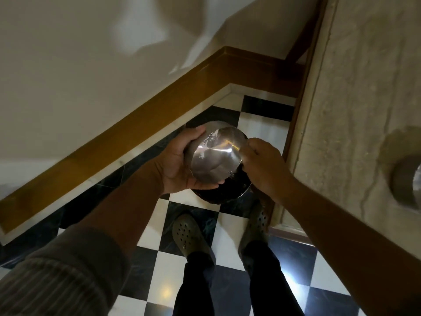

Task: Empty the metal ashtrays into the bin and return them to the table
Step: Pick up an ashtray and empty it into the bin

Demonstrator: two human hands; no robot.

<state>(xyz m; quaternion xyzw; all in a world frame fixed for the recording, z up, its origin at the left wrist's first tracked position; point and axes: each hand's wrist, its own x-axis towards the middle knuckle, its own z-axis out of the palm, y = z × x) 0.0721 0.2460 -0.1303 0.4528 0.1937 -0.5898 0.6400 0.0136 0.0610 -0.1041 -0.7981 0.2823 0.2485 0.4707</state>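
A round metal ashtray (215, 156) is held tilted, with its shiny underside facing me and pale specks stuck on it. My left hand (177, 165) cups its left rim and bottom edge. My right hand (262, 163) pinches its right rim. Directly beneath the ashtray stands a round dark bin (224, 193) with a metal rim, on the chequered floor. The bin's inside is dark and mostly hidden by the ashtray.
A wall with a wooden skirting board (141, 124) runs diagonally on the left. A pale stone pillar (355, 110) with a round metal fitting (407, 183) rises on the right. My two feet in clogs (189, 236) stand on black-and-white tiles just behind the bin.
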